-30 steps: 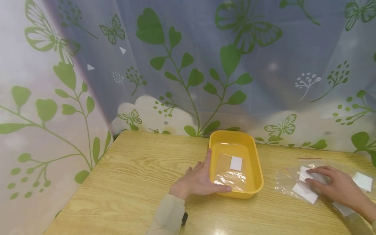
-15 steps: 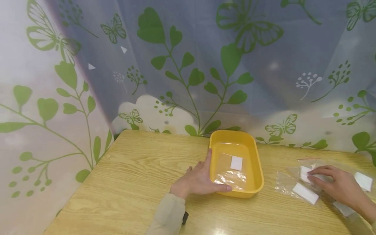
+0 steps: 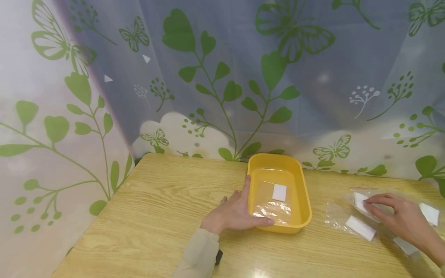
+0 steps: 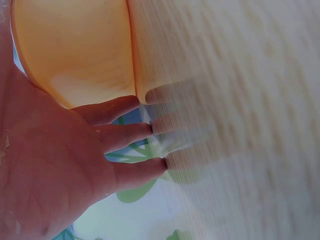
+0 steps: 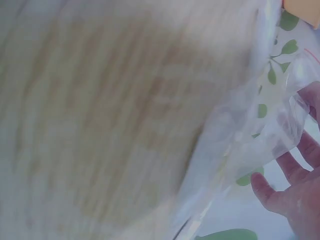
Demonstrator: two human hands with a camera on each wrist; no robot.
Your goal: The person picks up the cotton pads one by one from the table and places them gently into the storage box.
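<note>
Toward the right of the wood-grained surface (image 3: 156,216), the person's right hand (image 3: 405,218) pinches a clear bag (image 3: 359,200) with a white insert between thumb and index finger; the right wrist view shows its other fingers (image 5: 291,167) loosely apart, near the plastic. A second bag (image 3: 360,227) lies just beside, a third bag (image 3: 430,214) to the right of the hand, and a pale packet (image 3: 406,246) on its near side. Well to the left stands a yellow bin (image 3: 304,193), a bagged white insert (image 3: 279,192) flat inside. At its near left corner, the left hand (image 3: 231,214) rests index finger along the side wall and thumb along the near rim, its remaining fingers straight and spread, tips down at the surface.
</note>
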